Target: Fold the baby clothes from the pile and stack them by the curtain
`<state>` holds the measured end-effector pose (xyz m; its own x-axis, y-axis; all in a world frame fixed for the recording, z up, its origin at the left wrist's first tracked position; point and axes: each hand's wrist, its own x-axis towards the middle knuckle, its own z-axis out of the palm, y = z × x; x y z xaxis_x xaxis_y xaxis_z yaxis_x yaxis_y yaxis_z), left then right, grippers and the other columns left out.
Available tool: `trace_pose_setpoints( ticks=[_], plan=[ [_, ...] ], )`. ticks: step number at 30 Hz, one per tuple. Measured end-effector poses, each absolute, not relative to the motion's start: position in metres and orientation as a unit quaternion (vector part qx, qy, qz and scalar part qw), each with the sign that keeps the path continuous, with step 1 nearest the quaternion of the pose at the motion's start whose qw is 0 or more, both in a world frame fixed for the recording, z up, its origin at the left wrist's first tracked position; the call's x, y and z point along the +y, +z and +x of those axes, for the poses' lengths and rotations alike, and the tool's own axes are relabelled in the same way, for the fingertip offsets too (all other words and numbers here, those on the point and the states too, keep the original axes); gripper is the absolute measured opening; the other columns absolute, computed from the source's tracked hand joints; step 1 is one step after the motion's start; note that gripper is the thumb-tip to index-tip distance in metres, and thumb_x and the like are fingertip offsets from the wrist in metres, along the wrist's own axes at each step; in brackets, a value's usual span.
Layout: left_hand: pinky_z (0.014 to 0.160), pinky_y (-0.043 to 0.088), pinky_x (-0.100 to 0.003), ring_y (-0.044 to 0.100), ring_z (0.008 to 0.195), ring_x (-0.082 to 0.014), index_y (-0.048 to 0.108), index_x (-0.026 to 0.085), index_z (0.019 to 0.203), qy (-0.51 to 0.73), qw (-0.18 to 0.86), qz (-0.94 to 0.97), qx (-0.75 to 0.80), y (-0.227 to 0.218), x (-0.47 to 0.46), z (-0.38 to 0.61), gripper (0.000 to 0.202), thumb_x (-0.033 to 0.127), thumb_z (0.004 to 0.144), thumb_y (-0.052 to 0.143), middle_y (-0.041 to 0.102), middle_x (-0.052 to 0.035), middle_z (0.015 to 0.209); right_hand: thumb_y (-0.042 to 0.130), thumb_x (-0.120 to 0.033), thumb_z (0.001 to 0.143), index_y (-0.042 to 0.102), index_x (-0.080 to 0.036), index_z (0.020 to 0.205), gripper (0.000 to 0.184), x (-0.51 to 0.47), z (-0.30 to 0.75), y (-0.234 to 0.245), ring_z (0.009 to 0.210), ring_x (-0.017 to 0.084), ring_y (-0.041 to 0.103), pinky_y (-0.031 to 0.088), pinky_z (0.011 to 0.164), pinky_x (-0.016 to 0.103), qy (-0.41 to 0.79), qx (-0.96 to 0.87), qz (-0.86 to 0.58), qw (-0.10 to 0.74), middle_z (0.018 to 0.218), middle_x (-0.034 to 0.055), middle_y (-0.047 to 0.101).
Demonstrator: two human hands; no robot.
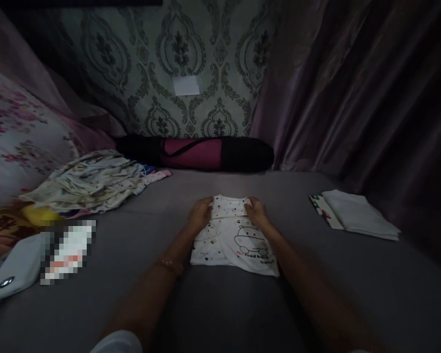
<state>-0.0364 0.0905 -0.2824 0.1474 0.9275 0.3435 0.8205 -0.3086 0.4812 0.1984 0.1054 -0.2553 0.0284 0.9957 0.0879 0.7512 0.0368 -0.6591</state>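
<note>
In the middle of the grey sheet lies a small white baby shirt with a cartoon car print and dark dots. Its upper part is folded down over the front. At the left end of that fold, my left hand grips the cloth between thumb and fingers. My right hand pinches the opposite end of the fold, thumb on top. The fingertips under the cloth are hidden.
Crumpled clothes are heaped at the left, near a white device. Folded white cloth lies at the right. A long black and pink bag rests against the patterned wall. Curtains hang at the right.
</note>
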Motion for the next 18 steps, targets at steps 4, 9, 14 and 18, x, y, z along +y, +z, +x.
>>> trace_pose_setpoints(
  ticks=[4,9,14,18],
  plan=[
    [0.102,0.039,-0.041,0.047,0.123,-0.0254,0.05,0.018,0.132,0.182,0.045,0.765,0.616,-0.272,0.083,-0.03,0.042,0.016,0.092,0.036,0.053,-0.0103,0.136,0.043,-0.018,0.088,0.057,-0.012,0.12,0.035,0.09,0.197,-0.251,0.105,0.023,0.06,0.045,0.087,0.028,0.152,-0.682,-0.671,0.248,0.112,0.0144,0.065],
    [0.1,0.038,-0.045,0.043,0.126,-0.0281,0.047,0.024,0.135,0.108,0.006,0.771,0.628,-0.268,0.077,-0.026,0.047,0.014,0.09,0.036,0.046,-0.0077,0.143,0.028,-0.007,0.089,0.054,-0.013,0.119,0.04,0.073,0.186,-0.244,0.101,0.022,0.061,0.047,0.082,0.03,0.052,-0.708,-0.685,0.162,0.117,0.0161,0.06],
    [0.1,0.038,-0.046,0.044,0.125,-0.028,0.052,0.024,0.131,0.137,0.032,0.771,0.621,-0.266,0.077,-0.033,0.04,0.022,0.093,0.038,0.049,-0.0083,0.141,0.028,-0.001,0.086,0.058,-0.009,0.109,0.039,0.072,0.184,-0.232,0.099,0.026,0.06,0.048,0.077,0.033,-0.017,-0.704,-0.702,0.106,0.112,0.021,0.059],
    [0.104,0.035,-0.041,0.053,0.117,-0.021,0.059,0.021,0.116,0.25,0.034,0.759,0.6,-0.259,0.08,-0.031,0.033,0.024,0.095,0.035,0.06,-0.0084,0.125,0.03,-0.002,0.086,0.057,-0.009,0.115,0.041,0.072,0.174,-0.224,0.108,0.028,0.056,0.043,0.089,0.038,-0.063,-0.734,-0.664,0.128,0.117,0.0208,0.058]
  ],
)
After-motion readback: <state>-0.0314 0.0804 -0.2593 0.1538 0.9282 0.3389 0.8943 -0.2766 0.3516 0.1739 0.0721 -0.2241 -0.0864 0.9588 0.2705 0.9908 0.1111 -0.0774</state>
